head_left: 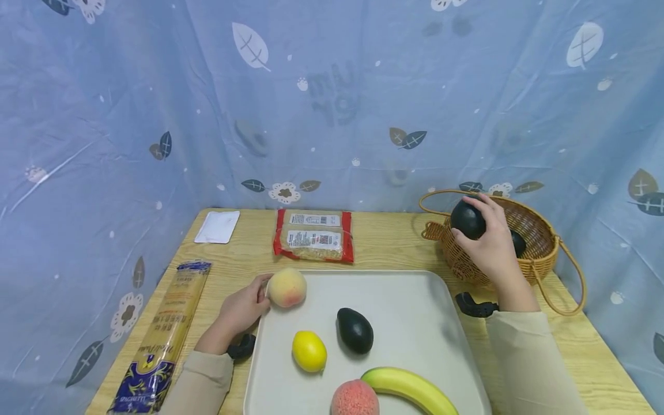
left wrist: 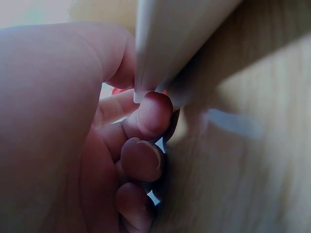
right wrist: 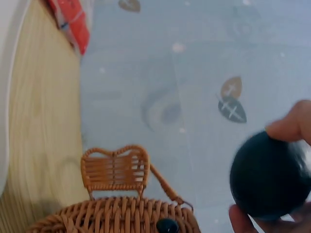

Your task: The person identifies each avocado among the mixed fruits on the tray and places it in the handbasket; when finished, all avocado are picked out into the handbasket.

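My right hand holds a dark avocado between thumb and fingers, over the left side of a wicker basket. In the right wrist view this avocado appears to the right of the basket's woven lid-like flap. Another dark fruit lies inside the basket, partly hidden by my wrist. My left hand grips the far left corner of the white tray, beside a peach. Thumb and curled fingers pinch the tray's rim in the left wrist view.
On the tray lie an avocado, a lemon, a banana and a pinkish-red round fruit. Behind it sits a red-edged food packet. To the left are a spaghetti pack and a white square. A curtain surrounds the table.
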`<action>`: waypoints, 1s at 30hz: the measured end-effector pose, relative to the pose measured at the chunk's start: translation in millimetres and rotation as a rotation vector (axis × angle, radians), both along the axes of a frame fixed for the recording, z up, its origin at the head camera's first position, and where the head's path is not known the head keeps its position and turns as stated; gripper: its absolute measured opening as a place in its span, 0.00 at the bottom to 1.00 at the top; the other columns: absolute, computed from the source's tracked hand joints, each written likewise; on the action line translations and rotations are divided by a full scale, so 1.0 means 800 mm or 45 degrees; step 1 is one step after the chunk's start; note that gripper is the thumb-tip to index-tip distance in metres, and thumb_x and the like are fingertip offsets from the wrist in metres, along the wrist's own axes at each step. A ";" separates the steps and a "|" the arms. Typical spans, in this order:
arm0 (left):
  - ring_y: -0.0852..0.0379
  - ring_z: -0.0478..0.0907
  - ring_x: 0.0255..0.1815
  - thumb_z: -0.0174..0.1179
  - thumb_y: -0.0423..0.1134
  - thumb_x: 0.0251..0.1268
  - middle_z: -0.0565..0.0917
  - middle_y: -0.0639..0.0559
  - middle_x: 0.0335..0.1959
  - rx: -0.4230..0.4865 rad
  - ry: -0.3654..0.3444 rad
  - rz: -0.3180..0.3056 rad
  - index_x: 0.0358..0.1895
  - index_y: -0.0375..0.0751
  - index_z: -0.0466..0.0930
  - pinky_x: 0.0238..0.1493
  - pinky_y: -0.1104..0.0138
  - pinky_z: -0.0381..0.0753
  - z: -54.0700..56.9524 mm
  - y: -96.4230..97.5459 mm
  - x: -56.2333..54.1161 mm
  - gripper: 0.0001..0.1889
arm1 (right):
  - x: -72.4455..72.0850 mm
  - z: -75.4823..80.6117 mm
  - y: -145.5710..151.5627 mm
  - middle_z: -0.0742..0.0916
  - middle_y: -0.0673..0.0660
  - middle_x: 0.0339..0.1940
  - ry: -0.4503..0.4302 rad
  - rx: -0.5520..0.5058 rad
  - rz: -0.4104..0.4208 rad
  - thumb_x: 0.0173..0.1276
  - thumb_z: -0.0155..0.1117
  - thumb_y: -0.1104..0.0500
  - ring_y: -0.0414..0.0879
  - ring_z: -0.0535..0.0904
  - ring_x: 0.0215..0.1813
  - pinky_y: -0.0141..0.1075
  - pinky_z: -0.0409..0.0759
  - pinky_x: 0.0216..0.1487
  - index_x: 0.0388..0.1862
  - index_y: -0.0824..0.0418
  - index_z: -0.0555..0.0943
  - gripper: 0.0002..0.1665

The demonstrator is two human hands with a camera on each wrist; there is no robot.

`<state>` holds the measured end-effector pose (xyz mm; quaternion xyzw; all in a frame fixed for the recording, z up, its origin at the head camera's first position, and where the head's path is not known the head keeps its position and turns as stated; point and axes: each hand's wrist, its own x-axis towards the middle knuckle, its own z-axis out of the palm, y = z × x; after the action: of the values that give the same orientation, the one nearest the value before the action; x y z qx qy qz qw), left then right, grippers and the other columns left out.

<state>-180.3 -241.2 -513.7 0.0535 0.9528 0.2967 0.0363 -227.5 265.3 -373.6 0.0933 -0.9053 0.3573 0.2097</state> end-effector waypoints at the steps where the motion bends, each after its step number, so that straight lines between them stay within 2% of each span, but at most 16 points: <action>1: 0.57 0.67 0.22 0.60 0.37 0.68 0.72 0.55 0.27 0.000 0.001 0.002 0.75 0.43 0.68 0.25 0.62 0.62 0.000 0.000 0.000 0.32 | -0.002 0.000 0.003 0.55 0.66 0.85 0.000 -0.024 -0.039 0.69 0.70 0.65 0.80 0.57 0.76 0.78 0.61 0.62 0.81 0.59 0.66 0.43; 6: 0.57 0.67 0.22 0.60 0.38 0.68 0.72 0.56 0.27 -0.007 0.012 -0.002 0.75 0.44 0.69 0.26 0.62 0.61 0.000 0.001 -0.002 0.31 | -0.007 0.005 0.015 0.53 0.64 0.85 -0.033 -0.123 -0.239 0.71 0.67 0.64 0.76 0.55 0.79 0.75 0.61 0.65 0.81 0.59 0.67 0.40; 10: 0.57 0.67 0.22 0.60 0.38 0.68 0.72 0.56 0.26 -0.007 0.020 -0.016 0.74 0.43 0.69 0.26 0.62 0.61 0.001 0.002 -0.003 0.30 | -0.012 0.006 0.027 0.49 0.61 0.86 -0.120 -0.198 -0.381 0.73 0.65 0.62 0.74 0.53 0.80 0.73 0.62 0.67 0.81 0.58 0.66 0.39; 16: 0.57 0.67 0.22 0.61 0.38 0.68 0.72 0.56 0.26 0.000 0.019 -0.007 0.75 0.44 0.69 0.26 0.61 0.62 0.002 0.002 -0.007 0.31 | -0.024 0.000 0.044 0.46 0.61 0.87 -0.219 -0.219 -0.493 0.75 0.61 0.61 0.72 0.50 0.82 0.69 0.62 0.70 0.82 0.59 0.64 0.38; 20: 0.57 0.67 0.23 0.61 0.38 0.68 0.72 0.55 0.26 0.002 0.021 -0.007 0.75 0.44 0.68 0.27 0.61 0.62 0.003 0.001 -0.007 0.32 | -0.024 -0.008 0.046 0.48 0.61 0.86 -0.209 -0.230 -0.504 0.76 0.58 0.63 0.66 0.48 0.84 0.66 0.63 0.71 0.82 0.59 0.64 0.36; 23: 0.56 0.67 0.23 0.61 0.38 0.68 0.72 0.55 0.26 -0.002 0.016 -0.003 0.75 0.45 0.69 0.27 0.61 0.62 0.002 -0.002 -0.004 0.31 | -0.021 -0.015 0.039 0.53 0.61 0.84 -0.146 -0.239 -0.480 0.77 0.59 0.64 0.63 0.51 0.83 0.65 0.64 0.71 0.81 0.58 0.66 0.35; 30: 0.57 0.67 0.23 0.61 0.37 0.68 0.72 0.55 0.27 -0.001 0.017 -0.010 0.75 0.43 0.69 0.27 0.61 0.63 -0.002 -0.001 0.000 0.31 | 0.000 -0.026 0.001 0.62 0.66 0.78 0.024 -0.186 -0.311 0.73 0.63 0.68 0.68 0.64 0.74 0.62 0.66 0.70 0.73 0.65 0.74 0.30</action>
<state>-180.4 -242.3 -515.0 0.0591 0.9529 0.2959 0.0310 -227.5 266.1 -394.6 -0.0295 -0.8795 0.3932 0.2664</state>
